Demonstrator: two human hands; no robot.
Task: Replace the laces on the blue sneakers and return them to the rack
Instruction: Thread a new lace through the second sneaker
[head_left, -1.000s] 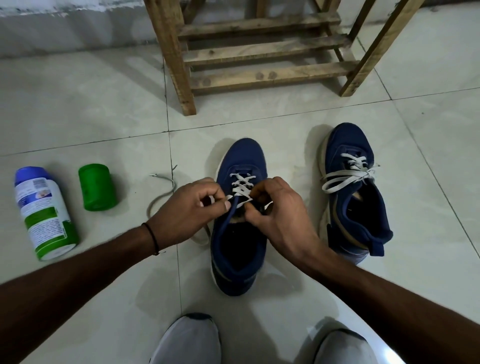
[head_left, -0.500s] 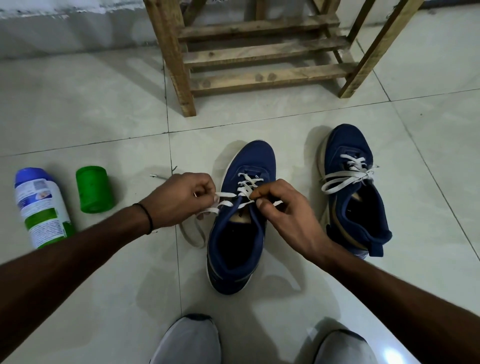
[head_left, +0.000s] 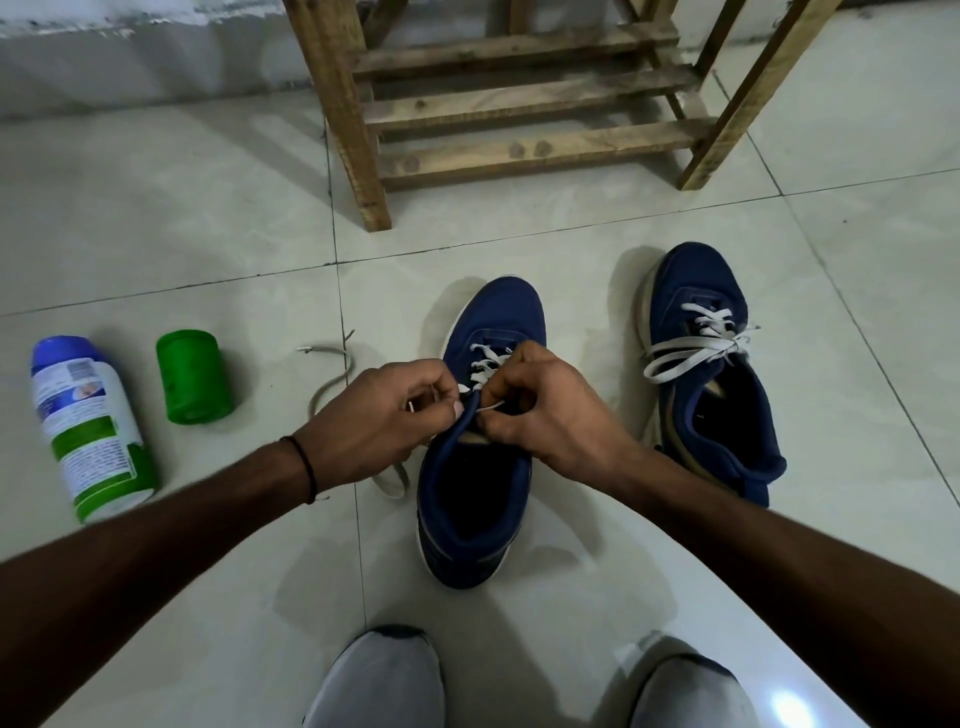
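Two blue sneakers stand on the tiled floor, toes pointing away from me. The left sneaker (head_left: 478, 467) is partly laced with a white lace (head_left: 485, 361) across its lower eyelets. My left hand (head_left: 374, 421) pinches the lace at the shoe's left edge. My right hand (head_left: 545, 410) pinches the lace at the right edge, by the tongue. Loose lace trails on the floor under my left wrist. The right sneaker (head_left: 711, 374) stands apart, its white lace tied in a bow. The wooden rack (head_left: 519, 140) stands behind the shoes.
A white bottle with blue cap (head_left: 88, 431) lies at the left, and a green cap (head_left: 193, 376) lies beside it. A grey old lace (head_left: 332, 374) curls on the floor left of my hand. My two grey shoes (head_left: 384, 680) show at the bottom edge.
My left hand pulled the lace out to the left, then came back in to the shoe's edge. The left sneaker's toe has swung slightly right. My right hand stays at the eyelets.
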